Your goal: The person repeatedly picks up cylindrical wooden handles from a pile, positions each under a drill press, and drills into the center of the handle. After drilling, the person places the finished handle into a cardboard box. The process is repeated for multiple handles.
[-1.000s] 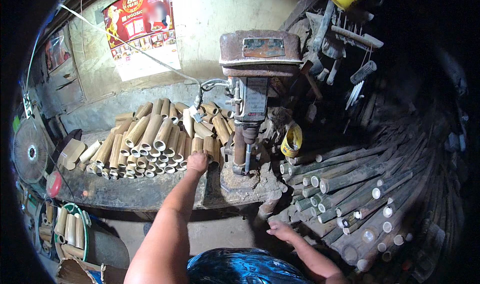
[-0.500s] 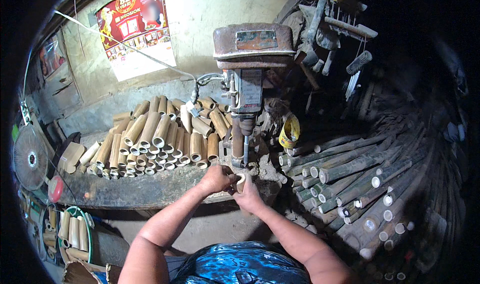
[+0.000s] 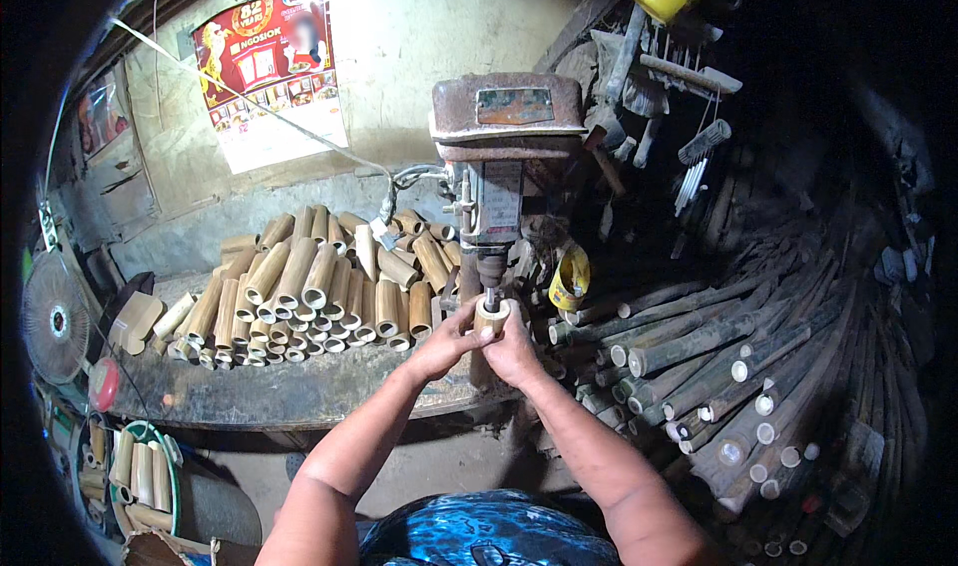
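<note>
A short bamboo tube [image 3: 487, 320] stands upright, its ring-shaped open end facing up, beneath the chuck [image 3: 490, 269] of a rusty drill press [image 3: 507, 147]. The drill bit reaches down into the opening of the tube. My left hand [image 3: 447, 346] is closed on the tube's left side, while my right hand [image 3: 514, 348] grips it from the right. The lower part of the tube is hidden behind my fingers.
Cut bamboo tubes [image 3: 309, 282] are piled on the workbench [image 3: 289, 391] to the left. Long bamboo poles [image 3: 689, 351] lie at right, near a yellow container [image 3: 571, 277]. A fan [image 3: 60, 316] and a bin of tubes [image 3: 150, 471] stand at far left.
Both hands have moved up and forward with the bamboo tube, from in front of the drill to under its chuck. The tube has gone from tilted to upright around the bit.
</note>
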`<action>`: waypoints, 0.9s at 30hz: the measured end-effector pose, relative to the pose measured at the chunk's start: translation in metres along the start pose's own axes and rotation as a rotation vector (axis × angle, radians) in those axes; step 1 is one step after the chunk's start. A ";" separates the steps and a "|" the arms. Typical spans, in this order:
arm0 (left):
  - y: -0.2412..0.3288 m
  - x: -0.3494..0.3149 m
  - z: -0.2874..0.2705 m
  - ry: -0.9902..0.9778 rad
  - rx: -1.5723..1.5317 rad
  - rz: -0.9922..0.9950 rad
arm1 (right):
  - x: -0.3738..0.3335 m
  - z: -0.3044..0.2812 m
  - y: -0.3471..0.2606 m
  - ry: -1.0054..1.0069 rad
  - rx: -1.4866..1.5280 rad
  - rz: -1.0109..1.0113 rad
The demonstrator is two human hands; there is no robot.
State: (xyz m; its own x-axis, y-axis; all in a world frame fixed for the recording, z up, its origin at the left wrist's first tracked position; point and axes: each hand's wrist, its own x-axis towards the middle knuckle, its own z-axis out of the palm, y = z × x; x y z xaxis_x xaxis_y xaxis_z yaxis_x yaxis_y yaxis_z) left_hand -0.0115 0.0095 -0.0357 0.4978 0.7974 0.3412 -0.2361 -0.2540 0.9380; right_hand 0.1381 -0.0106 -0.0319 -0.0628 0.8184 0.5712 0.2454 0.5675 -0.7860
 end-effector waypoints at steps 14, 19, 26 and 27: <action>-0.024 -0.007 0.011 0.283 0.630 0.021 | 0.035 0.004 -0.013 0.001 -0.075 0.108; -0.017 0.001 0.023 0.285 0.649 -0.074 | 0.039 -0.011 -0.004 -0.030 -0.086 0.183; -0.017 -0.002 0.035 0.325 0.643 0.078 | 0.030 -0.018 -0.015 -0.025 0.084 0.181; -0.017 -0.003 0.036 0.327 0.644 0.114 | 0.029 -0.018 -0.017 -0.025 0.098 0.163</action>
State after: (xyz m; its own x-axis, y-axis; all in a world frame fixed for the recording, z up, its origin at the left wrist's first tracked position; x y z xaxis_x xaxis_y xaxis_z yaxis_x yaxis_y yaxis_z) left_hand 0.0209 -0.0081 -0.0505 0.2012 0.8439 0.4974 0.3161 -0.5365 0.7824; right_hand 0.1501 0.0017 0.0018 -0.0540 0.9016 0.4292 0.1585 0.4321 -0.8878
